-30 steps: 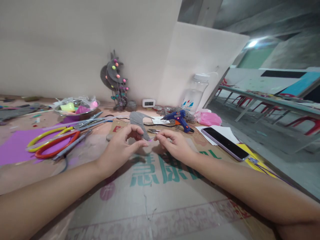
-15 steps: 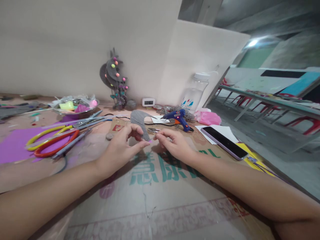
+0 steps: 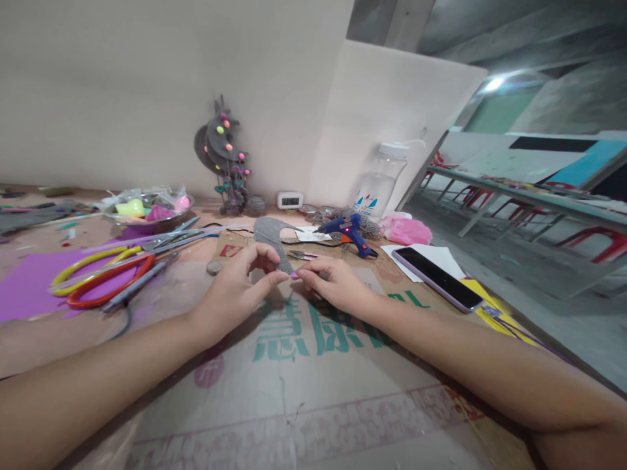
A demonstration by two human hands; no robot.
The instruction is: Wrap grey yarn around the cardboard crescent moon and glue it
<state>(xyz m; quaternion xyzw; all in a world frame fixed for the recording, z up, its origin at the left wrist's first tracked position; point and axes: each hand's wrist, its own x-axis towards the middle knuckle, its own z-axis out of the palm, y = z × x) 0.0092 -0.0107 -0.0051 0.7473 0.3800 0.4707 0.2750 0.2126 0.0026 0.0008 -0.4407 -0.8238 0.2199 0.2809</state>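
A grey yarn-wrapped curved piece (image 3: pixel 271 236) is pinched in my left hand (image 3: pixel 240 287), its narrow end pointing down toward my right hand. At that end shows a small purple tip (image 3: pixel 294 275). My right hand (image 3: pixel 337 284) has thumb and index finger pressed together at the purple tip. Just behind my fingers lie small metal snips (image 3: pixel 301 255). Beyond them rests a blue glue gun (image 3: pixel 350 232) with a lit red light. Under both hands is a printed cardboard sheet (image 3: pixel 313 391).
Scissors with yellow and red handles (image 3: pixel 110 281) lie left on purple sheet (image 3: pixel 29 281). Behind are a bowl (image 3: pixel 147 222), a decorated grey moon hanging (image 3: pixel 223 156), a small clock (image 3: pixel 290 200) and a bottle (image 3: pixel 379 179). A phone (image 3: pixel 438 279) lies right.
My right hand has moved slightly left and down, its fingertips now meeting the purple tip. More of the purple shows. My left hand has hardly moved.
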